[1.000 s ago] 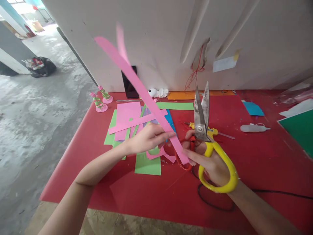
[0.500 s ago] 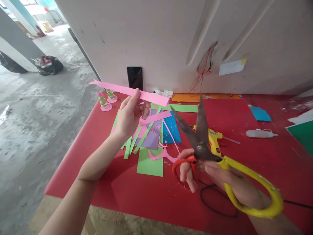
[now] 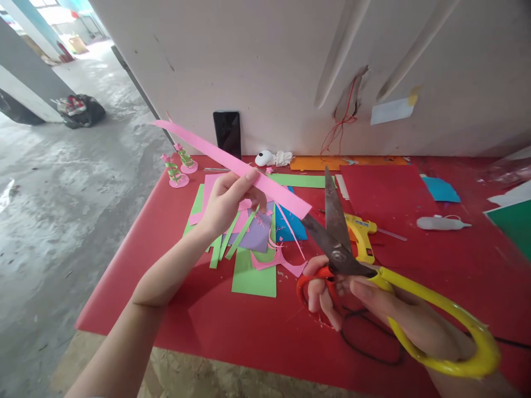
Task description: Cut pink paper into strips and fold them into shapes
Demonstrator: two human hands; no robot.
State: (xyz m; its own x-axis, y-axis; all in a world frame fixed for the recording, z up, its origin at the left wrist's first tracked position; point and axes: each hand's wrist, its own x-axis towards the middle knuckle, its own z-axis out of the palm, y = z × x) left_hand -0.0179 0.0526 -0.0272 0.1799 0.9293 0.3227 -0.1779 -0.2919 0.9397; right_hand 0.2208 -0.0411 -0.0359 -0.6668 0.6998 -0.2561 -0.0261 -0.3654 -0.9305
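My left hand [image 3: 232, 199] pinches a long pink paper strip [image 3: 211, 152] between thumb and fingers, holding it above the table. The strip slants down to the right, its near end lying over one blade of the scissors [image 3: 338, 249]. My right hand [image 3: 398, 309] is closed around the scissors, which have one red and one yellow handle loop; the blades stand apart. Below the hands lie green strips, a green sheet [image 3: 255, 276], a purple sheet [image 3: 251, 237], a blue sheet [image 3: 296, 232] and a pink cut-out scrap [image 3: 282, 261].
A yellow glue gun [image 3: 363, 237] and a white bottle [image 3: 442, 223] lie to the right on the red table [image 3: 199, 331]. Two small pink-and-green paper figures [image 3: 175, 176] stand at the back left. A black phone [image 3: 227, 132] leans on the white panel behind.
My left hand has moved right and slightly down, tilting the pink strip more steeply. The strip's near end has come onto the scissors' blade; the scissors have shifted slightly right.
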